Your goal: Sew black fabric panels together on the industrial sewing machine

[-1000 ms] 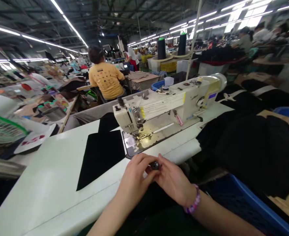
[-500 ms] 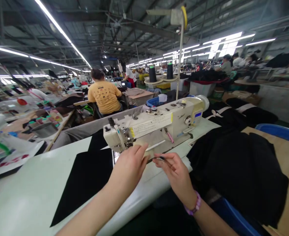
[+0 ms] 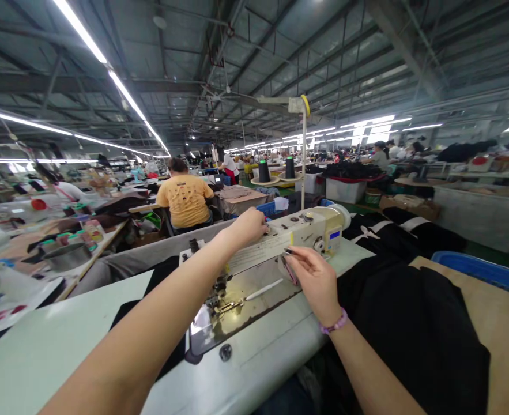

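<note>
1) We find the left hand (image 3: 249,225) at the top of the sewing machine (image 3: 301,230); its fingertips hide the spot beneath, so we cannot tell whether it grasps anything there
2) We record the right hand (image 3: 315,282) pinching a small dark item (image 3: 287,252) between thumb and fingertips, in front of the machine; the item is too small to identify
3) We note a purple bracelet (image 3: 335,323) on the right wrist
4) We locate 1 round dark piece (image 3: 225,352) on the pale tabletop (image 3: 254,374), near the metal bed (image 3: 254,308) and apart from the 2 hands
5) We observe a white stick (image 3: 263,289) lying on that bed, with a pink tool (image 3: 291,274) partly covered by the right hand
6) We see a black cloth heap (image 3: 410,334) to the right
7) Behind the machine we count 2 dark thread cones (image 3: 264,172) near a pole (image 3: 304,167)
</note>
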Motion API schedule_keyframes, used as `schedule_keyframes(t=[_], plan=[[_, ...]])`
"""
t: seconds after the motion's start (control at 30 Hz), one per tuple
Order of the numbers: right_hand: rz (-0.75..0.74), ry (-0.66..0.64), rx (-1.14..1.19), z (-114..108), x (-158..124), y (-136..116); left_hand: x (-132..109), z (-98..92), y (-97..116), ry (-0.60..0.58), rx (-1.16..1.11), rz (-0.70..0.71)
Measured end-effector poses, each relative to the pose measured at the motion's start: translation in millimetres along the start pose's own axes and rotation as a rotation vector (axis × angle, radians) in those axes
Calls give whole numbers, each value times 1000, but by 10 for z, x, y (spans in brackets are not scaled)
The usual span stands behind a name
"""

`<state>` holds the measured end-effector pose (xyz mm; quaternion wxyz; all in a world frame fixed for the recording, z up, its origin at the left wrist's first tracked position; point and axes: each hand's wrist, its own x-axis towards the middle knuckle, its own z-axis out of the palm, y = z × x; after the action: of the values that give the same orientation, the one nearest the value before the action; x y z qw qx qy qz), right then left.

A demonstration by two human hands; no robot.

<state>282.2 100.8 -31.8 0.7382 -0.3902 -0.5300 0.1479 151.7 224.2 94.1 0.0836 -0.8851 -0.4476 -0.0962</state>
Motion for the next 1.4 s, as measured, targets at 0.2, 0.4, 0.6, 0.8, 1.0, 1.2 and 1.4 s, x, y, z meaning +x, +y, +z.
schedule_keyframes(t=[0.2,0.4,0.6,0.8,1.0,1.2,1.4], plan=[[8,24,-12,88,-10,84,-29,50,-51,35,-74,20],[-85,80,-102,154,357,161,7,-248,-74,103,-138,0],[-295,-128,-280,327,939,174,-397,-320,-20,-37,-140,-4],[-418,-429,-418,469,1079,281,-714,-162,13,22,-141,-76],[-478,-572,-523,397,1149,290,-686,-142,2,26,-180,-73],[-480,-672,-622,349,1148,201,-660,-63,36,55,-182,-132],[-373,-556,-766,106,1020,55,-682,-60,-80,115,-148,-223]])
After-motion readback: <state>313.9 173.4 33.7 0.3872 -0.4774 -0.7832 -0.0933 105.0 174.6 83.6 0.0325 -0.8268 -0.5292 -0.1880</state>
